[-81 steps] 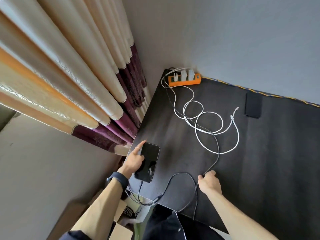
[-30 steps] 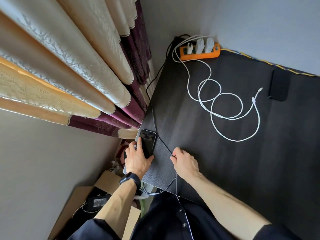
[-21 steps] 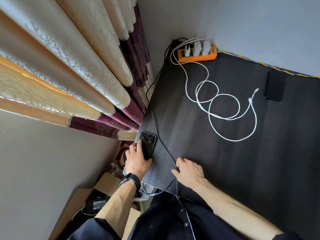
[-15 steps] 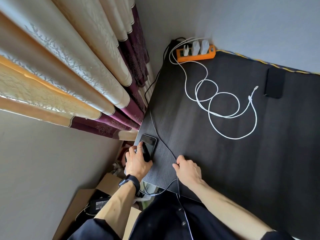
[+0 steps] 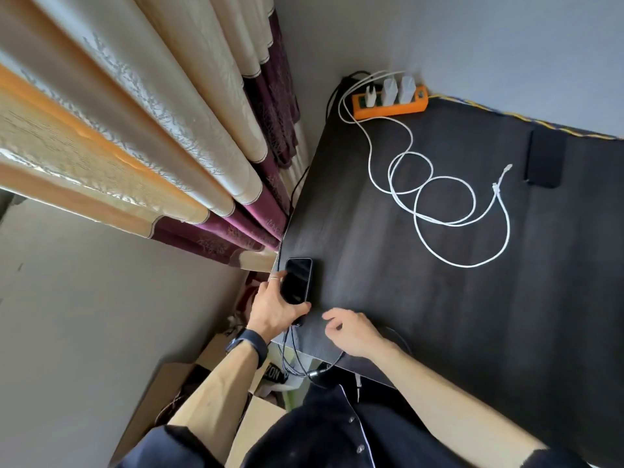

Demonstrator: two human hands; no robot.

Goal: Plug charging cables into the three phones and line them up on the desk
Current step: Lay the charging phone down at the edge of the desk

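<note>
Gripping phone (image 5: 297,280) at near-left tabletop (image 5: 439,298) corner: left hand (image 5: 273,309), fingers wrapped round its near end | right hand (image 5: 351,331) loosely curled, empty, just beside | phone flat, screen up, long axis pointing away | dark cable (image 5: 293,352) at near end

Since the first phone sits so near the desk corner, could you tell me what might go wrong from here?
1. The phone lies at the desk's left front corner under the left hand; its dark cable hangs off the edge, so a snag could drag it off.
2. The white cables lie in overlapping loops and may tangle when pulled.
3. The right hand hovers empty, so nothing steadies the hanging cable.
</note>
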